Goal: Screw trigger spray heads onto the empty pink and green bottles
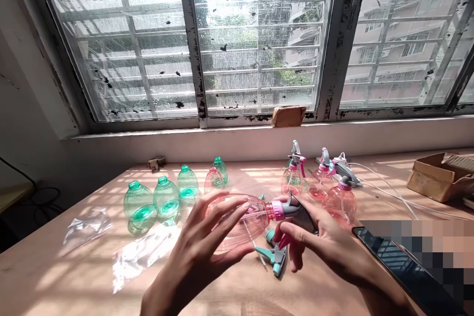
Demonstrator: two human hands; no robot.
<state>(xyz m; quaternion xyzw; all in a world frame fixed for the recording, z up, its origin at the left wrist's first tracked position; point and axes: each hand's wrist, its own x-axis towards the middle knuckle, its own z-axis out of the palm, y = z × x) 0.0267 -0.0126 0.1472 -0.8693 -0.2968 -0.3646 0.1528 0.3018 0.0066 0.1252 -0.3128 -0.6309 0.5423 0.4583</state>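
A clear pink spray bottle point(255, 224) lies tipped on its side in the air, its neck pointing right. My left hand point(202, 234) is closed around the bottle's body, fingers over the top and thumb below. At the neck sits a pink collar with a dark grey trigger head point(299, 212), and a white tube runs into the bottle. My right hand point(328, 242) wraps the trigger head from the right, with its fingers partly hidden. Beneath the bottle, on the table, lie loose teal-and-grey trigger heads point(276, 256) with a thin tube.
Several green bottles point(138, 202) without heads stand at left, with a headless pink bottle point(214, 179) beside them. Pink bottles with trigger heads point(338, 200) stand at back right. Clear plastic bags point(142, 252), a phone point(400, 266), a cardboard box point(425, 175) and a white cable surround them.
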